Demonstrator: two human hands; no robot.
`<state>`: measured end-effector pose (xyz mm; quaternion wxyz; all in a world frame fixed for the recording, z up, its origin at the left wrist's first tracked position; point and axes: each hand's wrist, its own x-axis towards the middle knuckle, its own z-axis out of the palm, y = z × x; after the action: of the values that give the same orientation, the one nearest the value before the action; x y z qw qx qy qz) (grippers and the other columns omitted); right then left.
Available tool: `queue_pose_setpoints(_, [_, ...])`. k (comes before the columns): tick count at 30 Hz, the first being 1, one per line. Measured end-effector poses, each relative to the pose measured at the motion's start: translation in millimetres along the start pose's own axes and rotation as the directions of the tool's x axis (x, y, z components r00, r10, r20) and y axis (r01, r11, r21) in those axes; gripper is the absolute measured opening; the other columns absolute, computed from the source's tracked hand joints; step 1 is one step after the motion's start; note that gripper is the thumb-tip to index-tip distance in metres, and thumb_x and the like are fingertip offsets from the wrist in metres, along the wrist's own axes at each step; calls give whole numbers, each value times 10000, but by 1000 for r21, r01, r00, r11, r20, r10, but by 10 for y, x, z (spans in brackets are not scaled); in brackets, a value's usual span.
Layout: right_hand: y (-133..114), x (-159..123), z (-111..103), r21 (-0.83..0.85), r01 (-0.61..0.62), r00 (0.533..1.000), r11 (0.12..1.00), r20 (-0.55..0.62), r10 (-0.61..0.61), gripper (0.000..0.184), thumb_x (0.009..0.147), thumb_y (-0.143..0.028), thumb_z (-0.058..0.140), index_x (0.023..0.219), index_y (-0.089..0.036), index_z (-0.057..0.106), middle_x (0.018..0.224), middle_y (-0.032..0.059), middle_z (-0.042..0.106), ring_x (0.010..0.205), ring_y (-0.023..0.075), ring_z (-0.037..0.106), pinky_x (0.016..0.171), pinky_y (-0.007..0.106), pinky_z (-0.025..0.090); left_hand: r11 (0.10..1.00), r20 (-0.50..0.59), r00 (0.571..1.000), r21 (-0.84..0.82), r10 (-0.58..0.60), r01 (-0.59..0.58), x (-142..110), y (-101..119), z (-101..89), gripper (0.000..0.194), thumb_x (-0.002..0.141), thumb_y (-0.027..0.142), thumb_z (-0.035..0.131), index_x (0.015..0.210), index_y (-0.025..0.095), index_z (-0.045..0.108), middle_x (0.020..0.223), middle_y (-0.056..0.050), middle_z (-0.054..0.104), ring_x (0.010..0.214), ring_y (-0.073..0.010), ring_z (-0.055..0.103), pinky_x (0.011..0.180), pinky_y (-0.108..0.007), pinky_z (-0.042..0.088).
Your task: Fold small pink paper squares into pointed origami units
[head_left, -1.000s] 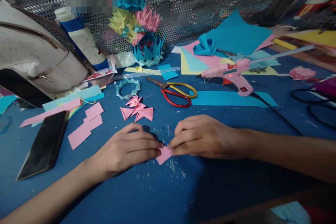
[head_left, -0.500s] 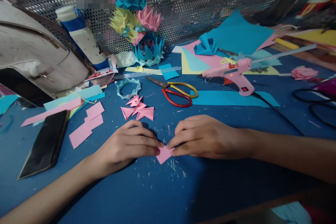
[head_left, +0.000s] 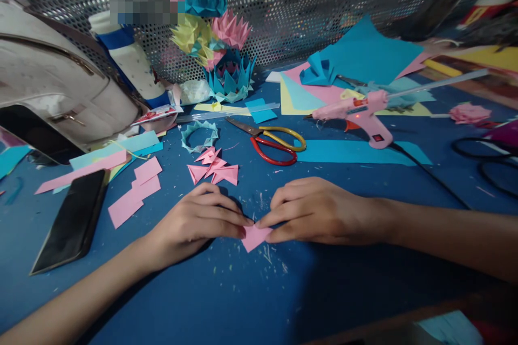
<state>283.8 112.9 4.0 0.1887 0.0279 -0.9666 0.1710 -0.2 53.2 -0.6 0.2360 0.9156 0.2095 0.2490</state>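
Observation:
A small piece of pink paper (head_left: 254,239) lies on the blue table between my two hands, one corner pointing toward me. My left hand (head_left: 204,215) is closed, its fingertips pressed on the paper's left edge. From the other side, my right hand (head_left: 311,213) pinches the right corner with thumb and forefinger. Just beyond my left hand sit several folded pink paper pieces (head_left: 214,168). Behind them is a light-blue folded paper ring (head_left: 199,137). Scissors (head_left: 279,143) with one red and one yellow handle lie half open past my hands.
A pink glue gun (head_left: 364,113) rests on a blue paper strip (head_left: 324,151), its cord trailing right. Pink paper squares (head_left: 140,190) and a black phone (head_left: 68,223) lie at left. A folded paper tower (head_left: 230,73), a bottle (head_left: 127,59) and a white bag (head_left: 60,75) stand behind.
My right thumb and forefinger have spread slightly apart at the paper's right corner, and a little more of the pink paper shows. My left hand has barely moved.

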Motion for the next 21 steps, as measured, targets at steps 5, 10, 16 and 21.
queue_pose_setpoints(5, [19, -9, 23, -10, 35, 999, 999, -21, -36, 564, 1111, -329, 162, 1139, -179, 706, 1199, 52, 734, 1025, 155, 598, 857, 304, 474, 1000, -6, 1000, 11, 5, -5, 3, 1, 5, 396, 1120, 277, 318, 1130, 168, 699, 1145, -99, 758, 1115, -194, 652, 1024, -410, 372])
queue_pose_setpoints(10, [11, -7, 21, -20, 39, 999, 999, -27, -40, 545, 1110, -317, 176, 1130, -178, 702, 1214, 29, 729, 1020, 157, 592, 852, 304, 474, 1000, -15, 1000, 24, 5, -4, -2, 15, 8, 414, 1121, 279, 301, 1132, 167, 700, 1146, -104, 755, 1115, -198, 650, 1021, -410, 388])
queue_pose_setpoints(16, [10, -9, 35, -30, 50, 998, 998, -48, -51, 483, 1107, -279, 221, 1128, -167, 690, 1217, 31, 724, 1028, 161, 596, 852, 310, 482, 966, -5, 998, 250, 66, -63, 36, 133, 22, 360, 1117, 193, 318, 1222, 119, 654, 1180, -77, 742, 1112, -198, 644, 977, -377, 417])
queue_pose_setpoints(21, [19, -22, 55, -50, 50, 997, 997, -58, -53, 367, 1094, -234, 327, 1114, -179, 689, 1197, 35, 728, 1044, 148, 609, 882, 306, 482, 849, -5, 986, 510, 168, -142, 94, 277, 56, 369, 1097, 125, 325, 1074, 90, 691, 1095, -82, 769, 991, -206, 696, 900, -369, 480])
